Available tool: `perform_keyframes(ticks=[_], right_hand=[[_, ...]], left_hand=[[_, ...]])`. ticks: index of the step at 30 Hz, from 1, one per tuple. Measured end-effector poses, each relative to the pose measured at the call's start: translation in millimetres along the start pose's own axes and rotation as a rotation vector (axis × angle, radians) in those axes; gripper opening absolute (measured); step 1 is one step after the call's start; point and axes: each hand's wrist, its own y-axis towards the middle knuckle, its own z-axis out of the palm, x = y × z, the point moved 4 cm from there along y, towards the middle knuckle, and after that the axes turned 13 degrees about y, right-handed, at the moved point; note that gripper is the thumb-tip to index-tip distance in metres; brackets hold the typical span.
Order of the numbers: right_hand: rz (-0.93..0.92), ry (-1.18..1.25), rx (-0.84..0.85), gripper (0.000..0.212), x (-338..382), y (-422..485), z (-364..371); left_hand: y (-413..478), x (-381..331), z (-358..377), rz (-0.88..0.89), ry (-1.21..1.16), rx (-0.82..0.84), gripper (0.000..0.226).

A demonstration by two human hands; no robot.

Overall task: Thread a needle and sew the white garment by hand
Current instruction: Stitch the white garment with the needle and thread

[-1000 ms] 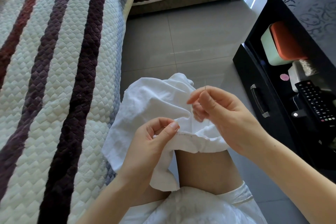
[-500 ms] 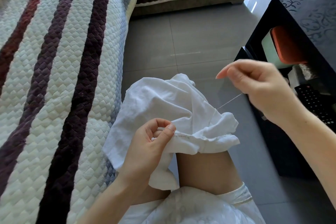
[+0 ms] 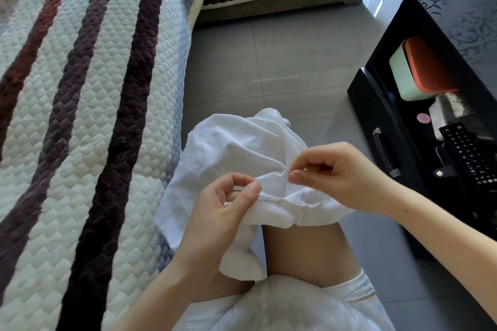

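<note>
The white garment point(image 3: 231, 150) lies bunched over my knee. My left hand point(image 3: 223, 212) pinches its folded hem between thumb and forefinger, just left of a short row of stitches point(image 3: 269, 199). My right hand point(image 3: 336, 172) is at the cloth just right of that seam, thumb and forefinger pressed together at the fabric as if pinching the needle. The needle itself and the thread are too fine to make out.
A quilted striped sofa cover point(image 3: 80, 115) fills the left side. A black cabinet point(image 3: 398, 126) stands at the right, its open shelf holding an orange-lidded box point(image 3: 422, 70) and a remote control point(image 3: 473, 158). Grey tiled floor point(image 3: 269, 62) lies ahead.
My right hand first rose up and to the right, drawing the thread taut, then came back down to the hem. My left hand kept its pinch on the garment.
</note>
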Motion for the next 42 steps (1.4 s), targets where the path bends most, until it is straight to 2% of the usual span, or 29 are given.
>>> perform_keyframes(ticks=[4, 9, 12, 18, 20, 22, 24, 26, 29, 32, 34, 36, 39, 42], right_hand=[[-0.108, -0.008, -0.124, 0.018, 19, 4, -19], [-0.153, -0.161, -0.246, 0.029, 29, 9, -32], [-0.206, -0.258, -0.27, 0.032, 31, 11, -33], [-0.36, -0.512, -0.449, 0.021, 35, 12, -29], [-0.338, -0.535, -0.465, 0.016, 29, 16, -25], [-0.209, -0.456, -0.332, 0.02, 20, 20, -17], [-0.054, -0.308, -0.152, 0.05, 11, 20, -11], [0.008, -0.151, -0.099, 0.069, 5, 16, -13], [-0.007, -0.022, -0.201, 0.055, -4, 15, -31], [-0.06, -0.18, -0.428, 0.029, -13, 16, -62], [-0.067, -0.219, -0.545, 0.028, -21, 15, -84], [-0.009, -0.125, -0.573, 0.029, -34, 19, -101], [0.09, 0.231, -0.575, 0.033, -51, 31, -118], [0.176, 0.889, -0.718, 0.035, -59, 40, -135]], left_hand=[[-1, 3, -1, -0.014, -0.012, 0.047, 0.02], [-4, 0, -1, 0.041, -0.025, 0.159, 0.029], [-4, 2, -2, 0.034, -0.017, 0.159, 0.025], [-6, 2, -1, 0.042, 0.036, 0.159, 0.016], [-7, 3, 0, 0.029, 0.018, 0.184, 0.014], [-6, 6, 0, 0.003, -0.031, 0.192, 0.019], [-5, 8, -2, -0.011, -0.06, 0.191, 0.027], [-4, 9, -4, -0.02, -0.067, 0.185, 0.031], [-3, 8, -5, -0.022, -0.064, 0.189, 0.032], [-4, 6, -6, -0.014, -0.042, 0.189, 0.022], [-3, 6, -6, -0.012, -0.046, 0.178, 0.011], [0, 7, -7, -0.026, -0.034, 0.163, 0.006], [3, 5, -5, -0.023, -0.003, 0.188, 0.015], [5, 3, -3, -0.036, 0.033, 0.225, 0.009]])
